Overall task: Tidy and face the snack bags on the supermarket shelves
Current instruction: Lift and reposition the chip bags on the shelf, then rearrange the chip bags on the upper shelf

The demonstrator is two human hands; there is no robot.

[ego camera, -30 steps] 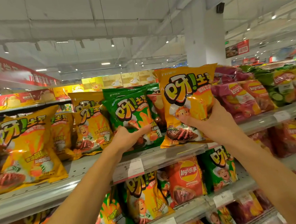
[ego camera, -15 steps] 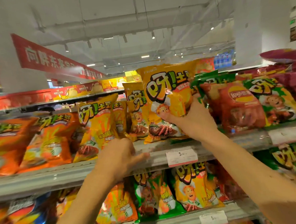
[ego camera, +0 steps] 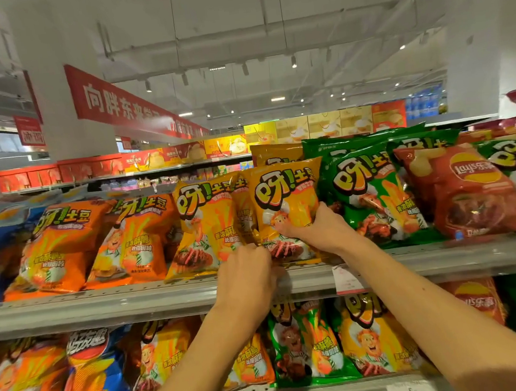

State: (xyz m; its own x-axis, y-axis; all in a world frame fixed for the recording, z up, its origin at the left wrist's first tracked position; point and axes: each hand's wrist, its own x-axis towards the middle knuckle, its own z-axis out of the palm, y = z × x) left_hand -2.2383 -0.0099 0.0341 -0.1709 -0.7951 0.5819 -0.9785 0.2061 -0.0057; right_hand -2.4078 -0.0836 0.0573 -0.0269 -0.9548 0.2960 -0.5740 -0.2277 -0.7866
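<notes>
The right hand (ego camera: 319,232) curls its fingers (ego camera: 289,231) round the lower part of a yellow snack bag (ego camera: 285,198), holding it upright at the centre of the frame on the upper shelf (ego camera: 102,305). The left hand (ego camera: 247,276) sits just below and left of it, fingers bent at the bag's bottom edge (whether they pinch it I cannot tell). A second yellow bag (ego camera: 206,226) stands just left, touching; a green bag (ego camera: 368,196) stands just right. Orange bags (ego camera: 61,247) fill the left of the frame.
</notes>
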